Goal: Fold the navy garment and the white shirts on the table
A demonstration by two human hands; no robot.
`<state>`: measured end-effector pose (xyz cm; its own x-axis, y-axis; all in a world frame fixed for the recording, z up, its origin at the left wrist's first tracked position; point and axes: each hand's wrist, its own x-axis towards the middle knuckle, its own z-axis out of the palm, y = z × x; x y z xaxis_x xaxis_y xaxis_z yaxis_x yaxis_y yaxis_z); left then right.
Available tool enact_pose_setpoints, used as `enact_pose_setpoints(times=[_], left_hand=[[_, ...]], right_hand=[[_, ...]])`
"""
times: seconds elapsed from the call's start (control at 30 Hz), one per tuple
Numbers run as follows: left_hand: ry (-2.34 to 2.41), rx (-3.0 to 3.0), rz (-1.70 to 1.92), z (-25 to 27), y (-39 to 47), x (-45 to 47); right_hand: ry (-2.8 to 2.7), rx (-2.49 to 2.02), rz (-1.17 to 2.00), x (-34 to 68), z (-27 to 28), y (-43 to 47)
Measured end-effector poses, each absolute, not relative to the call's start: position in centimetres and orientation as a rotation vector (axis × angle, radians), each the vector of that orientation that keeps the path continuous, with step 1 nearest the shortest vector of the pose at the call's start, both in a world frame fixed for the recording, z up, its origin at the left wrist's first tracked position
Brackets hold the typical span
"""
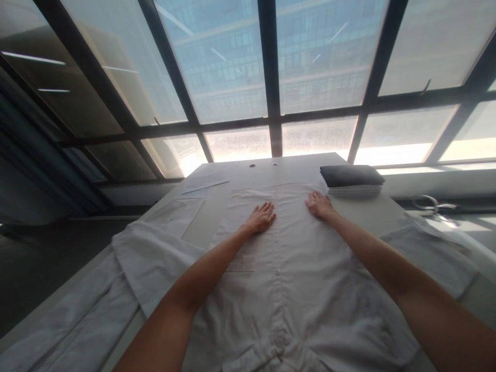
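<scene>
A white button-front shirt or coat (298, 268) lies spread over the table, its placket running down the middle and its collar end towards me. My left hand (262, 217) rests palm down on the cloth, left of the placket, with its fingers stretched out. On the other side, near the far right part of the garment, my right hand (318, 204) also lies flat, fingers extended. Neither hand holds anything. The sleeves spread out to both sides, partly behind my forearms. Some creases show around the collar end.
A folded dark cloth (351, 176) sits on a white stack (354, 191) at the table's back right. Papers or thin sheets (205, 181) lie back left on the white table (298, 164). Large windows stand behind, and a dark curtain (42, 155) hangs at left.
</scene>
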<state>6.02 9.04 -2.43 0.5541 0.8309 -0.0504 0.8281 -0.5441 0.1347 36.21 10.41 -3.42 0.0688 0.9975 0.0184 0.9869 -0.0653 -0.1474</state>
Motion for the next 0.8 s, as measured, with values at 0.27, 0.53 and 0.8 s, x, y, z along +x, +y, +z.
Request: enact_pose_setpoints(times=[0.27, 0.53, 0.8], left_hand=[[1.268, 2.731, 0.031, -2.8, 12.7, 8.1], [1.67, 2.549, -0.08, -1.4, 19.3, 4.1], [1.75, 2.531, -0.04, -1.7, 19.5, 6.0]], right_hand=[[-2.256, -1.89, 0.18, 28.0, -3.4, 9.7], [-2.289, -1.849, 0.144, 27.2, -4.3, 9.5], [-2.28, -1.852, 0.129, 26.4, -4.0, 9.9]])
